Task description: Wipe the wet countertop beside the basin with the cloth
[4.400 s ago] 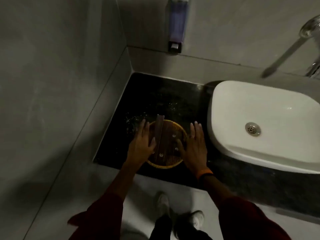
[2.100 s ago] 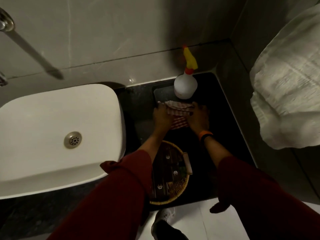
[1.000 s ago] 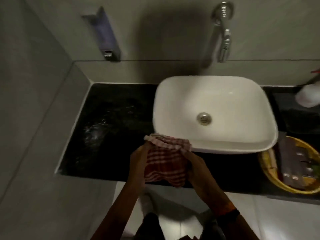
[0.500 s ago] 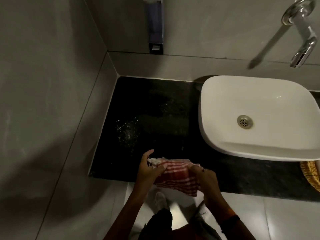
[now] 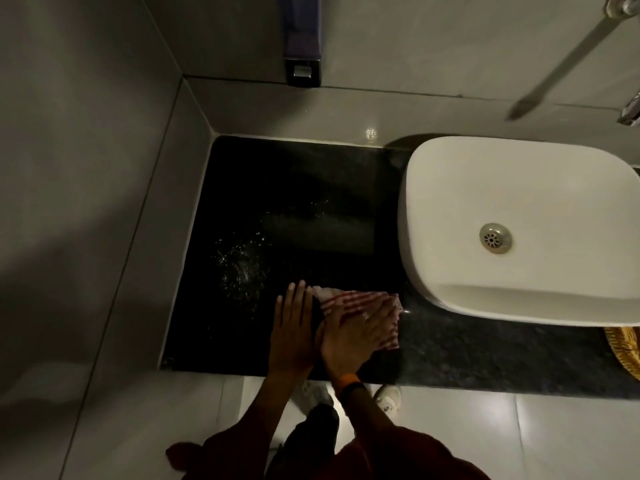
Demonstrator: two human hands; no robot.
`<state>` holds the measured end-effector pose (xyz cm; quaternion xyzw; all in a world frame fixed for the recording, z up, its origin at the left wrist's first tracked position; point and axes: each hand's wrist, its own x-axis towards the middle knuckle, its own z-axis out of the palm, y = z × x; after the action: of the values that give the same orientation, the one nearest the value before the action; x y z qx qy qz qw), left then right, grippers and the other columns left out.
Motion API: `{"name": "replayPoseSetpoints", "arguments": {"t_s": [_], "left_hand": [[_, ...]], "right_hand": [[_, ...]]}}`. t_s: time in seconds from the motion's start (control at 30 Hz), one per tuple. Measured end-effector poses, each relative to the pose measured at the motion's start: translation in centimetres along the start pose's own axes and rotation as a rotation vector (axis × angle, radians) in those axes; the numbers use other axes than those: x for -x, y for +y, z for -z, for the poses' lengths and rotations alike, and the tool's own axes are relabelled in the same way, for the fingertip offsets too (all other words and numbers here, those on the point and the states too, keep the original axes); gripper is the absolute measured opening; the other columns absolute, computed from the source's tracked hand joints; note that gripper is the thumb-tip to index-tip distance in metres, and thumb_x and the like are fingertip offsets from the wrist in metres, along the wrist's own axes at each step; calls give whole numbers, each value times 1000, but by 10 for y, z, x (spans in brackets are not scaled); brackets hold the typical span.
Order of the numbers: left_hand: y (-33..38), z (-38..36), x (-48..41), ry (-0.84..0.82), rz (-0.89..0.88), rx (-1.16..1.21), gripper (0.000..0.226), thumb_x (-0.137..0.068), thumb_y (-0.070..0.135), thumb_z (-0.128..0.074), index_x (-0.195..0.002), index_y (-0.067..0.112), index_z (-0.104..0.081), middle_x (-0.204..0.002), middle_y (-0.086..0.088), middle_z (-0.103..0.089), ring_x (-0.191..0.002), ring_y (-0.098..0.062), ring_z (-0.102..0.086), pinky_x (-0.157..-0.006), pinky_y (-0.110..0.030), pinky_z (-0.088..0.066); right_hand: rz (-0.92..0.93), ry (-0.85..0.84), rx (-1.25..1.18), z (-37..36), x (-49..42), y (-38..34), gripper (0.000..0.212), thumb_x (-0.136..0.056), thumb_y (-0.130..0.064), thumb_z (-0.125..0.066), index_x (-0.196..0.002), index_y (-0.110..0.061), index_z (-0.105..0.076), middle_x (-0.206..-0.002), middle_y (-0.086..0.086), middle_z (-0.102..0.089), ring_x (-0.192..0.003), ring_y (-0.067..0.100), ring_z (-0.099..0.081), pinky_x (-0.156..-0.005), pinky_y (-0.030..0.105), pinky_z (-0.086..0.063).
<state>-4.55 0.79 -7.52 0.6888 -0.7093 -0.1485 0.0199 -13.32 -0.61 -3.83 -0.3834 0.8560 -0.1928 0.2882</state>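
A red-and-white checked cloth (image 5: 349,299) lies flat on the black countertop (image 5: 277,188), near its front edge and left of the white basin (image 5: 512,188). My right hand (image 5: 356,336) presses flat on the cloth with its fingers spread. My left hand (image 5: 292,332) lies flat on the counter beside it, fingers straight, touching the cloth's left edge. Water droplets (image 5: 242,268) glisten on the counter just left of and behind my hands.
Grey tiled walls close the counter on the left and at the back. A soap dispenser (image 5: 303,46) hangs on the back wall. The tap (image 5: 627,112) shows at the top right. A woven basket (image 5: 623,351) sits at the right edge, below the basin.
Both hands brought the cloth over from the right side, held it bunched at the counter's front edge, then laid it flat. Now the palms press down on it.
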Motion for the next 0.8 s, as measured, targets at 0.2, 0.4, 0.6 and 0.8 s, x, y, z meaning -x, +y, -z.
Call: {"name": "replayPoseSetpoints", "arguments": {"t_s": [0.2,0.4,0.6,0.8], "left_hand": [[-7,-18,0,-62,25,-44,87,-94,58,-32,-157,6,-4,-168,-15,-4,-156,-29,-6,-125,-49,-13],[-9,-21,3,4,20,5,74,-101,49,-30,-157,6,-10,-168,-15,-7,-156,-29,-7,-125,-49,-17],[-9,-19,2,24,5,23,75,-100,49,-33,-157,6,-11,-168,-13,-6,-156,-27,-6,-125,-49,-18],[-9,-18,3,52,-7,75,75,-101,51,-34,-157,6,-11,-168,-10,-6,-156,-25,-6,-125,-47,-18]], "right_hand": [[240,54,185,-31,-49,-15,97,-90,-58,-41,-160,-2,-3,-170,19,-1,-158,34,2,-127,52,7],[808,-186,373,-42,-139,-59,94,-91,-61,-43,-161,-8,-8,-171,14,-4,-159,30,1,-127,58,-3],[1202,-371,419,-59,-174,-111,88,-91,-54,-49,-159,-5,-21,-169,16,-15,-159,29,-9,-126,54,-15],[1305,-387,520,-49,-172,-126,88,-95,-55,-48,-160,-8,-14,-171,14,-8,-159,28,-2,-127,55,-10]]}}
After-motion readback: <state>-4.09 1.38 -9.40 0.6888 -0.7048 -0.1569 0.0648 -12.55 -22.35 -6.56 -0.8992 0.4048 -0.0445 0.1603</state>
